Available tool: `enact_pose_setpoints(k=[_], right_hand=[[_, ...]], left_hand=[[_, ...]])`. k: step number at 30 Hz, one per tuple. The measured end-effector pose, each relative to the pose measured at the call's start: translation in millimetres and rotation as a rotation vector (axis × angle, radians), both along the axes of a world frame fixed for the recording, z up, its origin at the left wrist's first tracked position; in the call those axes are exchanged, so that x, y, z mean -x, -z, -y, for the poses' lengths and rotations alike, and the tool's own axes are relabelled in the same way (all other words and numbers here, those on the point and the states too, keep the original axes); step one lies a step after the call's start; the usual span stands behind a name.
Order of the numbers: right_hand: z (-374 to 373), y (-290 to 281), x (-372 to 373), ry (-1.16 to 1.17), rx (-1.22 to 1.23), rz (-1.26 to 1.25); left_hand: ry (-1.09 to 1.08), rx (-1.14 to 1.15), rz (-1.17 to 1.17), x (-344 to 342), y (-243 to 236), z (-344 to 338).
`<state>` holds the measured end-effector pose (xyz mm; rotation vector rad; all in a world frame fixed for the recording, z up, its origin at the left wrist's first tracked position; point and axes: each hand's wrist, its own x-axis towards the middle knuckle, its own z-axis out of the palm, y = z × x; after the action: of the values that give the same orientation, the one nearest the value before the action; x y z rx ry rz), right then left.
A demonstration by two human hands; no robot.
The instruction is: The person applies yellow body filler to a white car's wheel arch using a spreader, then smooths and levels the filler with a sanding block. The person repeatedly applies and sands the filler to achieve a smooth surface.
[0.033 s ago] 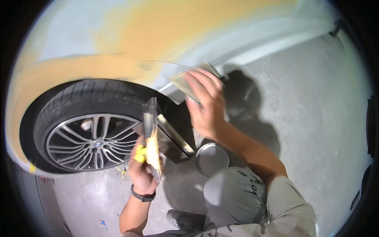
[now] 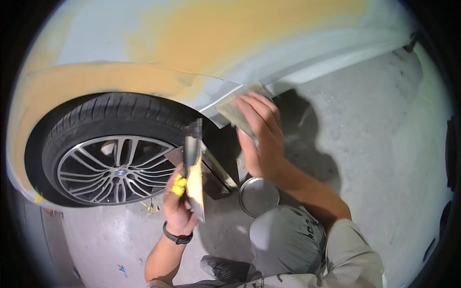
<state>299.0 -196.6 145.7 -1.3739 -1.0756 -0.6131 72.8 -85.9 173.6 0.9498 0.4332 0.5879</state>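
Observation:
My right hand (image 2: 264, 134) is closed on a flat greyish-beige spreader (image 2: 234, 113), its fingers across the top face and its thumb beneath. The spreader lies at the lower edge of the car panel (image 2: 192, 36), behind the wheel; whether it touches cannot be told. Lower left, my left hand (image 2: 178, 206) grips a thin filler board (image 2: 193, 150), seen almost edge-on. Yellow filler (image 2: 194, 185) is smeared on its side, and a brighter yellow lump (image 2: 179, 185) sits by my fingers. Those fingers are partly hidden.
A wheel (image 2: 115, 158) with a spoked rim stands left of my hands. Behind the board is a dark plate with a pale strip (image 2: 220, 168). A round metal lid or tin (image 2: 259, 197) rests on the grey floor (image 2: 370, 144), beside my knee (image 2: 283, 240).
My right hand and the spreader have shifted slightly right and nearer to me. My left hand with the board has also moved a little to the right.

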Motion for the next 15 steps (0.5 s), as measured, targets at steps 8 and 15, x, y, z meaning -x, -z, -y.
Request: enact_pose_setpoints(k=[8,15], right_hand=[[46,-29,29,-0.168,0.062,0.058],[77,-19,18,-0.090,0.605,-0.222]], left_hand=[[0.166,0.142,0.149,-20,-12,8],[0.158,0.120,0.104,-22,-16,15]])
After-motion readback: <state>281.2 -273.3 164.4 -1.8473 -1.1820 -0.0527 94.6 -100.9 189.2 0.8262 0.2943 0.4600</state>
